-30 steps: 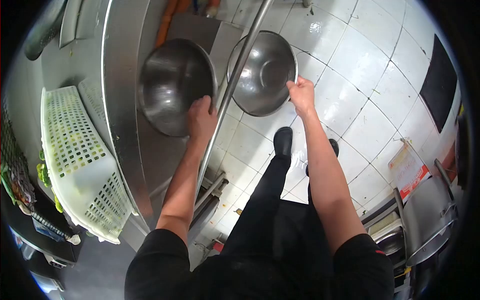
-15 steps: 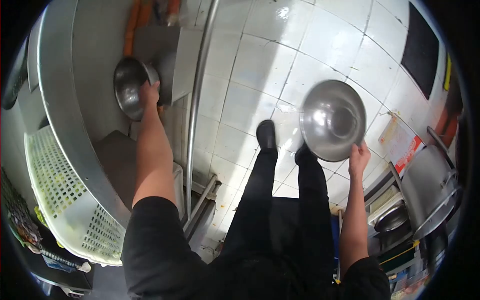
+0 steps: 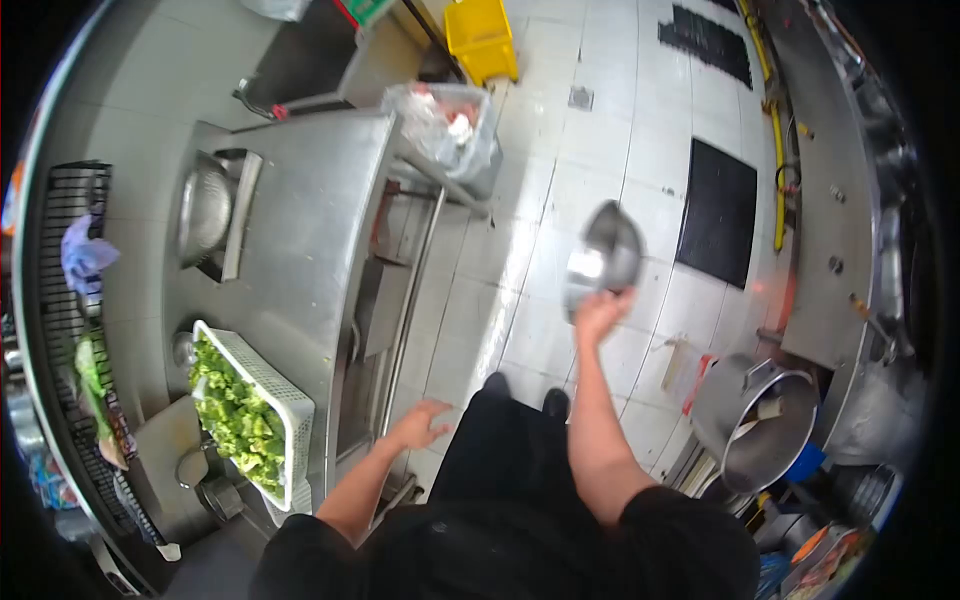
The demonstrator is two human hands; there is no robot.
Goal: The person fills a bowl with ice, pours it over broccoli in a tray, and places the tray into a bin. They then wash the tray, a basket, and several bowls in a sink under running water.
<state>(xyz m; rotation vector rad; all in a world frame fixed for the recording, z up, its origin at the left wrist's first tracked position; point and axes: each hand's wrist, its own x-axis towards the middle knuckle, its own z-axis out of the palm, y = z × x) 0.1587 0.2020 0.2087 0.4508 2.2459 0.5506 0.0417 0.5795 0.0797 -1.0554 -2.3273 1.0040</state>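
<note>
My right hand (image 3: 600,312) is raised over the tiled floor and grips the rim of a steel bowl (image 3: 603,258), which is tilted on edge. My left hand (image 3: 425,423) hangs empty with fingers spread, close to the front edge of the steel counter (image 3: 310,230). A white slotted basket (image 3: 262,392) full of green broccoli (image 3: 235,418) sits on the counter at the left. My black trousers and shoes show below.
A sink with a steel bowl (image 3: 205,208) is set in the counter's far end. A bagged bin (image 3: 450,125) and a yellow bucket (image 3: 480,35) stand beyond. A black floor mat (image 3: 718,212) lies right; a large steel pot (image 3: 755,420) stands at lower right.
My view rose and widened. My left hand let go of its bowl and dropped back to my side. My right hand carried its bowl up and forward.
</note>
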